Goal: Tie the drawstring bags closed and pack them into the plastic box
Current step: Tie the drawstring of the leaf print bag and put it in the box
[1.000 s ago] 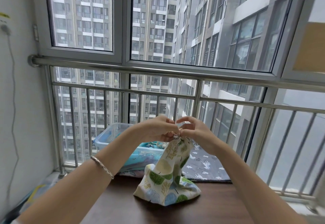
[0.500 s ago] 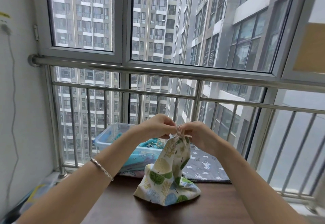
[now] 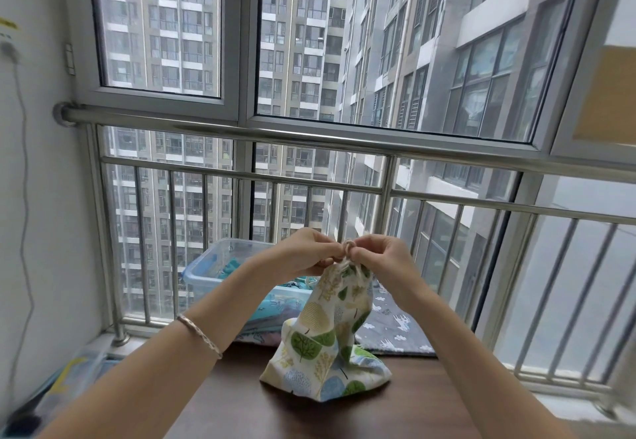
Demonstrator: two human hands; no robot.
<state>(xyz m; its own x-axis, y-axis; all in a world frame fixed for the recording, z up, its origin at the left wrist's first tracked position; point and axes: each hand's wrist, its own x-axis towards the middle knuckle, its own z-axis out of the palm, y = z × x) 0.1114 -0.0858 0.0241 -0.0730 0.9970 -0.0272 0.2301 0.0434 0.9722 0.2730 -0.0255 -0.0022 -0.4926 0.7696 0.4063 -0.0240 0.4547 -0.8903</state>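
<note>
A white drawstring bag (image 3: 327,342) printed with green, yellow and blue trees stands upright on the dark wooden table (image 3: 309,411), its neck gathered tight. My left hand (image 3: 306,252) and my right hand (image 3: 382,254) meet above the neck, each pinching the cream drawstring (image 3: 348,245), which forms a small loop between my fingertips. Behind the bag to the left sits the clear plastic box (image 3: 206,266) with a blue rim, holding teal and blue fabric bags (image 3: 282,301).
A grey patterned cloth (image 3: 395,328) lies on the sill behind the bag. A steel railing (image 3: 309,135) and window bars close off the far side. A white wall (image 3: 34,197) with a hanging cable stands at the left.
The bag's neck has drawn tighter and my hands have shifted slightly lower and closer to the knot. A cord loop now shows between my fingertips.
</note>
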